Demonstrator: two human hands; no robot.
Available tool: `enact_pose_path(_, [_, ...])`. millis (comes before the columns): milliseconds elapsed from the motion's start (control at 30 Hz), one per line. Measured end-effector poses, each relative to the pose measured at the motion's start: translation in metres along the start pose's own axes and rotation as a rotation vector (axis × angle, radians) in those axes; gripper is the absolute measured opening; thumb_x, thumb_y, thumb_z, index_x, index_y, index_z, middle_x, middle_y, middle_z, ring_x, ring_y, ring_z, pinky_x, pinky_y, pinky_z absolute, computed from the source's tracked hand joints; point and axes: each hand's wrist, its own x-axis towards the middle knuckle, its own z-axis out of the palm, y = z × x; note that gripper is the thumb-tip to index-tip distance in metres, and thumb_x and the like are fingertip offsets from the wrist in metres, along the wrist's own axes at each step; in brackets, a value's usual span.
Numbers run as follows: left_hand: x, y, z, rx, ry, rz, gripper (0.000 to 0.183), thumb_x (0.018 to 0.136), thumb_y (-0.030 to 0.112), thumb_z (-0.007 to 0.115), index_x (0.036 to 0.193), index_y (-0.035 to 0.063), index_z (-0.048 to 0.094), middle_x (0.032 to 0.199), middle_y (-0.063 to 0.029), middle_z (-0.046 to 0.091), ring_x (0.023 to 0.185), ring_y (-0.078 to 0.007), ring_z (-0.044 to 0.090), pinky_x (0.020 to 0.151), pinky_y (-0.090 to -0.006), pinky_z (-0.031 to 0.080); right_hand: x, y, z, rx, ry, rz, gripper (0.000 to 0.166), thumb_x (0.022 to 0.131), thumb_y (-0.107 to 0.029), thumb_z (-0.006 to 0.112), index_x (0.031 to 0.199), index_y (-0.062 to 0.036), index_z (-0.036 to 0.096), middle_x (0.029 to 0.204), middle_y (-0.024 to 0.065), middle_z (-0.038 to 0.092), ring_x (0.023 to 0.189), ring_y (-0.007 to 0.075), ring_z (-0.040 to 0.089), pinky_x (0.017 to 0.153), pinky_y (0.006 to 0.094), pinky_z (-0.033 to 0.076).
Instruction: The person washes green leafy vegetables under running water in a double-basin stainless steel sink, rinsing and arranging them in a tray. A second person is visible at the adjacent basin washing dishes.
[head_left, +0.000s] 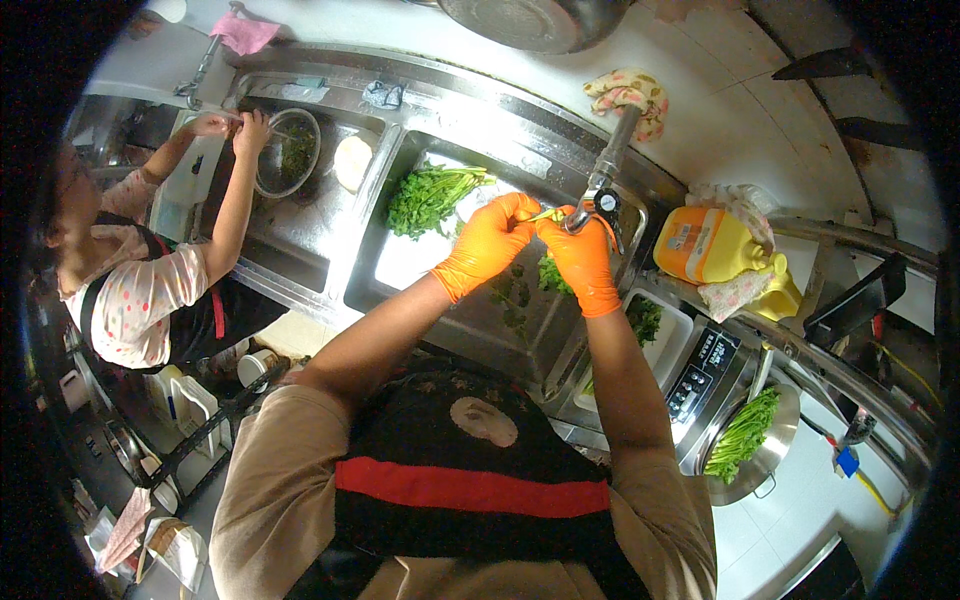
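Note:
Both my hands wear orange rubber gloves and meet above the right part of a steel sink basin (450, 319). My left hand (491, 238) pinches one end of a pale green stem (545, 215). My right hand (583, 262) has its fingers closed on the same stem, partly hidden behind the faucet (600, 180). Green leaves (553, 276) show just below my right hand; whether they belong to that stem I cannot tell. A bunch of leafy greens (435, 196) lies in the basin's far left, on something white. Loose dark leaves (514, 296) lie on the basin floor.
At the left, a co-worker (139, 300) handles a bowl of greens (289, 154) over another basin. Right of my sink are a white tray with greens (679, 330), a digital scale (694, 375), a steel pan with greens (787, 420) and a yellow jug (682, 244).

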Motion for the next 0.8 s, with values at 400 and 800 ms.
enact_pose_path(400, [-0.004, 0.015, -0.002, 0.433, 0.193, 0.308, 0.014, 0.085, 0.003, 0.064, 0.099, 0.0053, 0.067, 0.084, -0.0125, 0.067, 0.073, -0.0249, 0.065, 0.067, -0.0318, 0.051, 0.001, -0.003, -0.007, -0.342, 0.013, -0.191, 0.018, 0.087, -0.022, 0.066, 0.086, -0.0043, 0.061, 0.074, 0.0059, 0.063, 0.070, 0.0178, 0.061, 0.067, 0.0347, 0.048])
enact_pose_path(800, [-0.007, 0.010, -0.008, 0.497, 0.202, 0.474, 0.016, 0.078, 0.006, 0.072, 0.093, 0.0077, 0.066, 0.098, -0.0111, 0.067, 0.093, -0.0296, 0.065, 0.082, -0.0376, 0.050, 0.019, 0.021, -0.017, -0.002, -0.052, -0.273, 0.011, 0.088, -0.013, 0.067, 0.094, -0.0044, 0.070, 0.076, 0.0044, 0.067, 0.065, 0.0130, 0.059, 0.061, 0.0299, 0.046])
